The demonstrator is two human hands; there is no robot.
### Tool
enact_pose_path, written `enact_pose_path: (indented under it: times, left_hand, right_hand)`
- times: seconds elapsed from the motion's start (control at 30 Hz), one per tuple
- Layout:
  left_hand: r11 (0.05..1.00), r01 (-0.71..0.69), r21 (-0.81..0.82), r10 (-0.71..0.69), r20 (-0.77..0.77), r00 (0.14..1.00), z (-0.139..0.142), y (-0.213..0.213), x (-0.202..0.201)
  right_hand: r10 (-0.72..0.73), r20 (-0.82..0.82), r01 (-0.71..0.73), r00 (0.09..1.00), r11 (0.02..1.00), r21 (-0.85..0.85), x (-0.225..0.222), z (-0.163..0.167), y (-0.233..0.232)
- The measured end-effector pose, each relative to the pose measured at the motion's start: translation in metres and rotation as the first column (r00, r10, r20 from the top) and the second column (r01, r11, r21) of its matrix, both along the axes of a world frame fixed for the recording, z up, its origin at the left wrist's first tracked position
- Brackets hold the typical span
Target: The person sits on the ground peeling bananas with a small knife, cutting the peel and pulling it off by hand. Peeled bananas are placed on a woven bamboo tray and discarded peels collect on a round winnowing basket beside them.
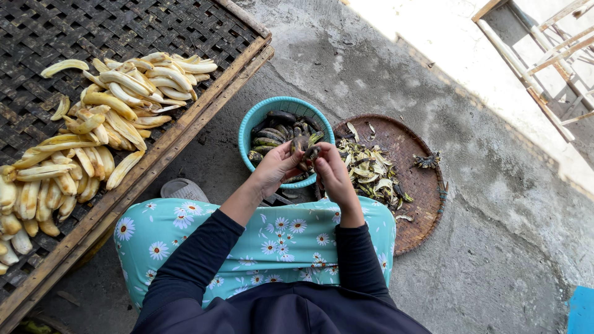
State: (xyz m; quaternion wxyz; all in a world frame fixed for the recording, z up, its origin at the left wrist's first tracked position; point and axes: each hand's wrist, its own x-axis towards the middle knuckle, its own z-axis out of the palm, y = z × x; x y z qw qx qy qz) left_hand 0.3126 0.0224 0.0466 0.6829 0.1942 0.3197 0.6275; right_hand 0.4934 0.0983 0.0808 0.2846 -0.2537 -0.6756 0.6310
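Both arms in dark sleeves reach forward, bent at elbows. Left hand (275, 167) and right hand (331, 170) meet close together, fingers (296, 150) curled inward, pinching.

No packages, labels, signs or screens show anywhere in this view.
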Motion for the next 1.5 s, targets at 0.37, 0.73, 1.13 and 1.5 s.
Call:
enact_pose_path:
  times: [0.37,0.73,1.13,1.5]
  left_hand:
    - [0.972,0.199,0.123,-0.185,-0.112,0.976,0.015,-0.004,-0.004]
    - [0.995,0.096,0.035,-0.092,-0.100,0.991,-0.003,0.003,0.008]
    - [0.999,-0.043,-0.001,0.041,-0.283,0.958,-0.024,0.006,0.024]
    - [0.995,-0.103,-0.014,0.100,-0.121,0.988,-0.029,0.008,0.027]
  right_hand:
    - [-0.509,-0.121,0.445,0.852,0.827,-0.343,0.027,-0.032,0.057]
    - [-0.443,-0.072,0.398,0.894,0.857,-0.327,0.015,-0.019,0.041]
    - [-0.121,0.050,0.129,0.991,0.969,-0.213,-0.006,-0.012,0.021]
    - [-0.097,-0.057,0.075,0.994,0.947,-0.311,-0.008,-0.018,0.025]
